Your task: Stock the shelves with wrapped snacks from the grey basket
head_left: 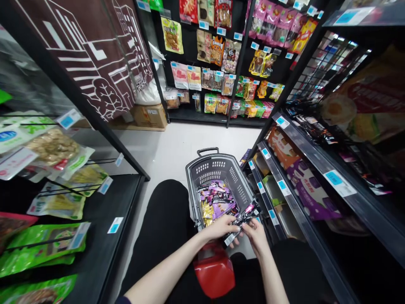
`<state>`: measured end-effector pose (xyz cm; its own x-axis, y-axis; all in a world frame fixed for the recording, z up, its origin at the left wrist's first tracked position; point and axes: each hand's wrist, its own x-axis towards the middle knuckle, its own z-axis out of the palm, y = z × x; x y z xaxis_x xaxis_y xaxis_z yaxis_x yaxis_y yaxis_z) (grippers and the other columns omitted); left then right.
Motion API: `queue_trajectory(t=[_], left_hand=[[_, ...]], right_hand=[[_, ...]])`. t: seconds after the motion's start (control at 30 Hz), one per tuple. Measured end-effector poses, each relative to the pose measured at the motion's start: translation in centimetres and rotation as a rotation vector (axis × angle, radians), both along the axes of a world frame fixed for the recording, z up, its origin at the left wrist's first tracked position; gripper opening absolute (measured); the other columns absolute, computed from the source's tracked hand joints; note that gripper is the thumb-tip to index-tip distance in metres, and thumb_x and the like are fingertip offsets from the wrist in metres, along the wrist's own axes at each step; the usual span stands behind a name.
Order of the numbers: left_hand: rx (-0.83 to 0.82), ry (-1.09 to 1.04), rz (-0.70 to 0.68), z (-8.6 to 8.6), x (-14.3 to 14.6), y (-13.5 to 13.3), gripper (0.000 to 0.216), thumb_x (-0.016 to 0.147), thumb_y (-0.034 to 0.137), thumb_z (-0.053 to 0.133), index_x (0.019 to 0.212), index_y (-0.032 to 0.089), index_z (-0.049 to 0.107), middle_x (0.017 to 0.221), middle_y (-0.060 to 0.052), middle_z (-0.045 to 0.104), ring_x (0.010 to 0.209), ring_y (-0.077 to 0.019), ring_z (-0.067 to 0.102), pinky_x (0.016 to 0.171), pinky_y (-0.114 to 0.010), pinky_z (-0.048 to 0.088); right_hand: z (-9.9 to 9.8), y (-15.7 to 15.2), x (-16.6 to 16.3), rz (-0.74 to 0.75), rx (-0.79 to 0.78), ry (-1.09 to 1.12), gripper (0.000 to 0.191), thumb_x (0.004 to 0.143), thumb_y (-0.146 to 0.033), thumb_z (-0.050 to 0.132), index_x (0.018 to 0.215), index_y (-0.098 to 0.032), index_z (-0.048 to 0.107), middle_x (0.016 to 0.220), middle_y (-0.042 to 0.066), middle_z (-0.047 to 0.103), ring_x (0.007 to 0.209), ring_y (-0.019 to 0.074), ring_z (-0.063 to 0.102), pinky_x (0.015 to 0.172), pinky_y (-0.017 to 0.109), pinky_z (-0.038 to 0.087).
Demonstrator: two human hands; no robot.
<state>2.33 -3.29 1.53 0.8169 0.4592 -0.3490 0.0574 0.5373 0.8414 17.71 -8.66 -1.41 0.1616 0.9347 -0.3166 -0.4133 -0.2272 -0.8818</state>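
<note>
A head-worn camera looks forward and down over the nearby basket [221,169].

left hand [222,226], right hand [256,237] holding black packets [245,215] by near end of grey basket [243,192]

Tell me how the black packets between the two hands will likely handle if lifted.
The black packets are probably slippery, since their wrappers shine. They look small and narrow, so each is likely light. Several seem bunched together, so they may slide apart.

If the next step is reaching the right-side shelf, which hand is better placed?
Probably the right hand: it is nearer the right-side shelf than the left hand. Both hands hold dark packets, though.
</note>
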Motion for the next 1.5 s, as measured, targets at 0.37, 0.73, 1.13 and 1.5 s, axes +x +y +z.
queue_trajectory(t=[0.37, 0.73, 1.13, 1.5], left_hand=[[0.123, 0.095, -0.039, -1.6, 1.3, -1.4, 0.045, 0.065, 0.050, 0.064, 0.090, 0.013, 0.055, 0.089, -0.007, 0.064, 0.067, -0.0178, 0.063, 0.058, -0.031, 0.049], [0.126, 0.124, -0.150, -2.2, 1.2, -1.5, 0.047, 0.060, 0.052, 0.069, 0.084, 0.013, 0.057, 0.077, -0.004, 0.063, 0.059, -0.0141, 0.058, 0.058, -0.029, 0.046], [-0.150, -0.001, -0.174, -1.8, 1.2, -1.9, 0.045, 0.053, 0.049, 0.076, 0.069, 0.010, 0.062, 0.051, 0.004, 0.049, 0.044, -0.0044, 0.039, 0.046, -0.020, 0.028], [-0.016, 0.099, -0.004, -2.1, 1.5, -1.2, 0.046, 0.052, 0.049, 0.074, 0.071, 0.009, 0.060, 0.063, -0.003, 0.064, 0.044, -0.0090, 0.054, 0.043, -0.021, 0.040]], right_hand=[[-0.5, -0.3, 1.0, -0.295, -0.052, -0.142, 0.035, 0.054, -0.035, 0.079, 0.077, -0.011, 0.068, 0.074, 0.007, 0.070, 0.068, 0.0208, 0.064, 0.069, 0.034, 0.051], [0.9, -0.2, 2.1, -0.398, 0.005, 0.205, 0.032, 0.061, -0.040, 0.075, 0.074, -0.014, 0.061, 0.063, 0.002, 0.064, 0.067, 0.0186, 0.063, 0.072, 0.037, 0.051], [0.9, -1.1, 2.7, -0.188, 0.129, 0.183, 0.058, 0.057, -0.069, 0.064, 0.094, -0.024, 0.060, 0.070, 0.000, 0.059, 0.068, 0.0170, 0.058, 0.075, 0.040, 0.049], [0.8, -0.4, 0.2, -0.123, -0.070, 0.216, 0.043, 0.052, -0.023, 0.081, 0.090, -0.014, 0.063, 0.077, 0.005, 0.069, 0.077, 0.0215, 0.065, 0.078, 0.038, 0.050]])
